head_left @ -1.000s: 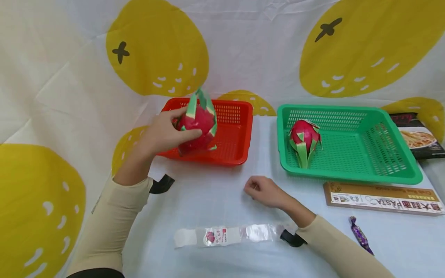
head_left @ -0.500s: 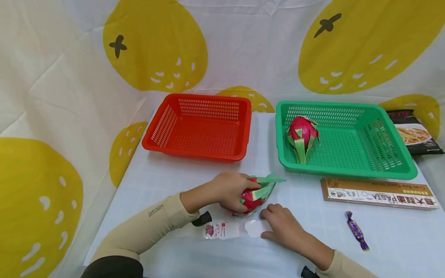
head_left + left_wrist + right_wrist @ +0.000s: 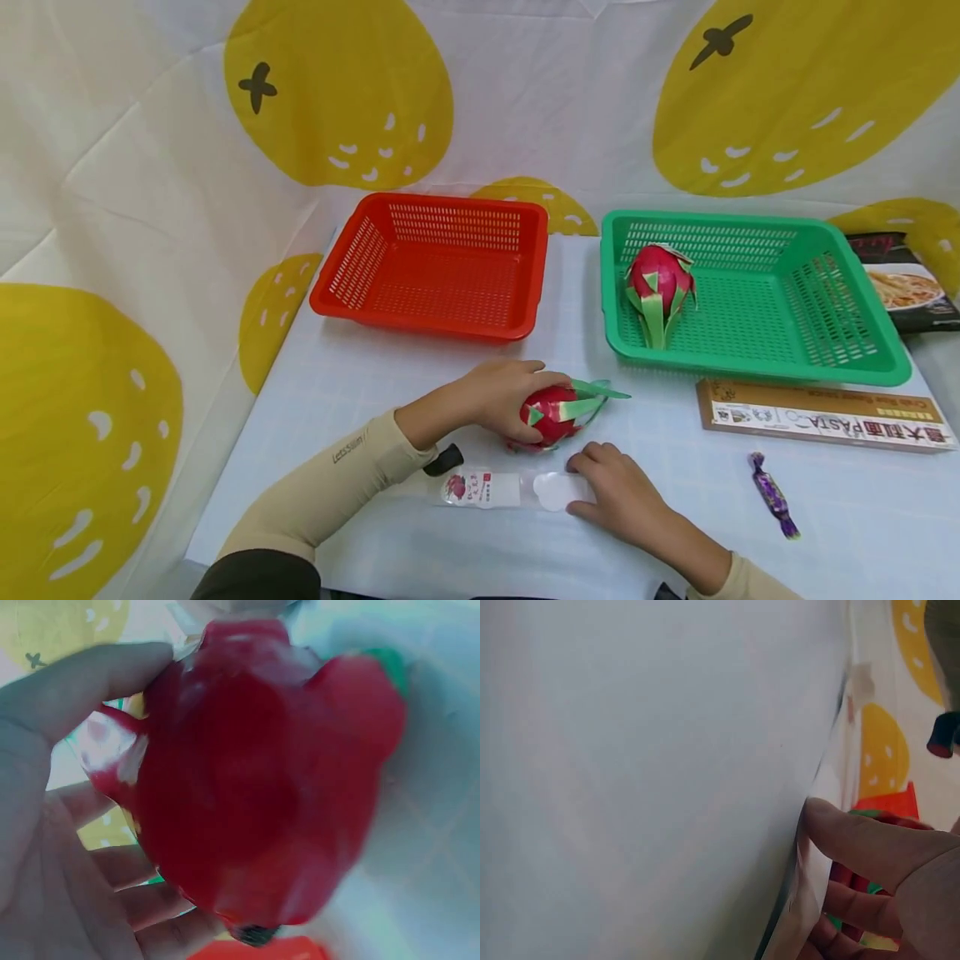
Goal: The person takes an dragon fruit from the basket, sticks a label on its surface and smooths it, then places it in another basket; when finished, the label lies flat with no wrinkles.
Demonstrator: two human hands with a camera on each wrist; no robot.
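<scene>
The left hand (image 3: 501,402) wraps the dragon fruit (image 3: 553,414) on the worktop (image 3: 360,358), just ahead of the right hand (image 3: 622,493), which pinches a flimsy labelled strip (image 3: 486,490) by its end. I'd guess the fruit firm but slick, best cupped round its belly.

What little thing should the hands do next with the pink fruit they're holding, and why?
Maybe the right hand should gently lift its end of the see-through strip. It seems to pinch that end, most of the strip lies along the table, and the left hand grips the pink fruit just beyond it. Lifting might help bring strip and fruit together.
</scene>
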